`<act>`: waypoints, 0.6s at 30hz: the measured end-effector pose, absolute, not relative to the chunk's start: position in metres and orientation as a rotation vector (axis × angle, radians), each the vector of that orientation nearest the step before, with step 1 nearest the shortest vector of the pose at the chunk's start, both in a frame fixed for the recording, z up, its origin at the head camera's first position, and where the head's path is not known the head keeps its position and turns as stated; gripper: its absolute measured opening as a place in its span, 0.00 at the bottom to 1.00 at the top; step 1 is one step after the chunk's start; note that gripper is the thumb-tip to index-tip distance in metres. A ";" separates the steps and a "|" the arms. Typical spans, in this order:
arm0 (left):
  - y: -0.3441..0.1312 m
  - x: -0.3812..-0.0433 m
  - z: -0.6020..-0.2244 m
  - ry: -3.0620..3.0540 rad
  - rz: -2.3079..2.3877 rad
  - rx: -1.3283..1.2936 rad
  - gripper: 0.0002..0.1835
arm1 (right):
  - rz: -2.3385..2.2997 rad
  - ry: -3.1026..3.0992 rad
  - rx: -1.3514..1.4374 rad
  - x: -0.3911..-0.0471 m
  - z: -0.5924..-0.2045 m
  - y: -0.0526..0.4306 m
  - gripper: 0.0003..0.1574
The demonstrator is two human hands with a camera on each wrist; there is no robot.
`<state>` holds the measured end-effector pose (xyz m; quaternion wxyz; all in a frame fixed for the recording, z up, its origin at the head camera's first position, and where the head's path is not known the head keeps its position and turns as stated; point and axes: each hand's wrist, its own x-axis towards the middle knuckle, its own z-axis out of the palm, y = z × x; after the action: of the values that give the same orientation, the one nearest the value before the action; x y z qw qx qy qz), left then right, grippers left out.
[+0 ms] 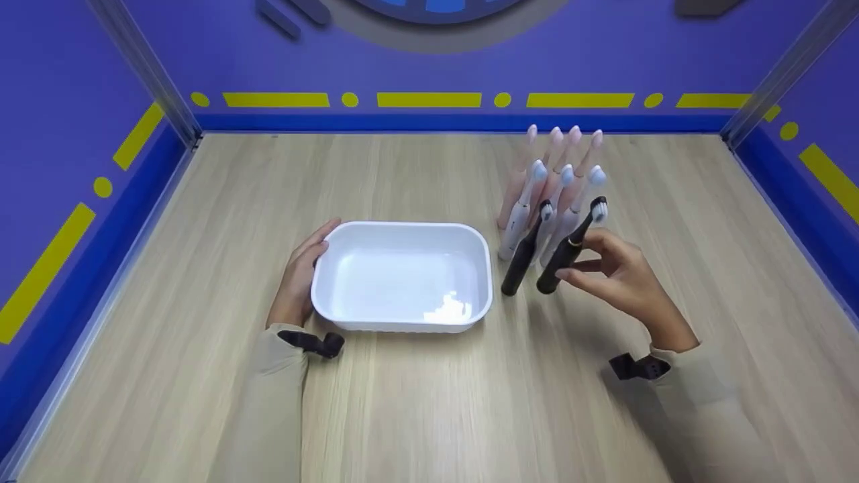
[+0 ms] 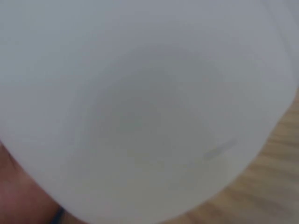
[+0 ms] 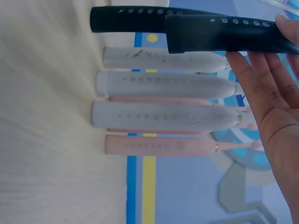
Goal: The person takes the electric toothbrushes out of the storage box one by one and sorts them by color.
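My right hand (image 1: 621, 275) pinches a black electric toothbrush (image 1: 564, 258) between thumb and fingertips. In the right wrist view this toothbrush (image 3: 210, 35) has its base raised above the base of a second black toothbrush (image 3: 126, 19), which stands on the table. Beside them stand three white toothbrushes (image 3: 140, 114), with several pink ones (image 3: 159, 145) behind. My left hand (image 1: 300, 278) lies against the left side of a white plastic basin (image 1: 402, 327), fingers stretched along its outer wall near the far corner. Nothing lies inside the basin.
The wood-grain table (image 1: 416, 402) is bounded by a purple back panel (image 1: 268, 67) with yellow marks and by side panels of the same colour. The standing toothbrushes are crowded close together just right of the basin.
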<state>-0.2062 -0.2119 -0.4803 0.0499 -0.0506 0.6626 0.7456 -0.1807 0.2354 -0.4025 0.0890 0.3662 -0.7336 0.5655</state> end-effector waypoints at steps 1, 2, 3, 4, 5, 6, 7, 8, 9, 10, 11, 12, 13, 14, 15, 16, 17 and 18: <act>-0.212 -0.206 -0.480 2.017 2.270 -0.155 0.25 | 1.697 -2.184 1.089 -0.182 -0.404 0.236 0.26; -0.212 -0.206 -0.479 2.017 2.269 -0.155 0.25 | 1.705 -2.197 1.079 -0.183 -0.406 0.237 0.26; -0.212 -0.206 -0.479 2.017 2.268 -0.158 0.25 | 1.711 -2.211 1.063 -0.184 -0.408 0.237 0.26; -0.212 -0.206 -0.479 2.021 2.264 -0.160 0.25 | 1.718 -2.225 1.041 -0.185 -0.410 0.237 0.26; -0.211 -0.206 -0.479 2.027 2.260 -0.166 0.25 | 1.719 -2.242 1.016 -0.186 -0.412 0.238 0.26; -0.211 -0.206 -0.479 2.032 2.256 -0.167 0.25 | 1.711 -2.267 0.985 -0.187 -0.413 0.238 0.25; -0.211 -0.206 -0.480 2.036 2.254 -0.163 0.25 | 1.705 -2.294 0.951 -0.188 -0.415 0.238 0.25; -0.211 -0.206 -0.480 2.038 2.252 -0.158 0.25 | 1.700 -2.318 0.918 -0.189 -0.416 0.238 0.25; -0.211 -0.206 -0.480 2.042 2.251 -0.159 0.25 | 1.698 -2.335 0.895 -0.189 -0.417 0.237 0.25; -0.211 -0.206 -0.480 2.044 2.251 -0.158 0.25 | 1.689 -2.356 0.877 -0.189 -0.418 0.237 0.25; -0.211 -0.206 -0.480 2.047 2.249 -0.158 0.25 | 1.683 -2.375 0.860 -0.190 -0.419 0.237 0.25; -0.211 -0.206 -0.480 2.049 2.247 -0.157 0.25 | 1.682 -2.394 0.843 -0.191 -0.420 0.237 0.25; -0.212 -0.206 -0.480 2.048 2.248 -0.156 0.25 | 1.684 -2.410 0.828 -0.191 -0.421 0.236 0.25; -0.212 -0.205 -0.480 2.047 2.250 -0.156 0.25 | 1.688 -2.425 0.814 -0.192 -0.422 0.236 0.25; -0.212 -0.205 -0.479 2.046 2.253 -0.159 0.25 | 1.694 -2.440 0.794 -0.192 -0.423 0.236 0.24; -0.212 -0.205 -0.479 2.042 2.256 -0.158 0.25 | 1.699 -2.455 0.775 -0.193 -0.424 0.235 0.24; -0.212 -0.205 -0.479 2.036 2.260 -0.156 0.25 | 1.702 -2.470 0.756 -0.193 -0.425 0.235 0.24; -0.212 -0.205 -0.479 2.030 2.264 -0.154 0.25 | 1.710 -2.481 0.742 -0.194 -0.426 0.234 0.24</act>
<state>-0.2051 -0.2120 -0.4792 0.0484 -0.0504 0.6660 0.7427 -0.1939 0.2343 -0.4262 0.0192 0.2390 -0.7994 0.5509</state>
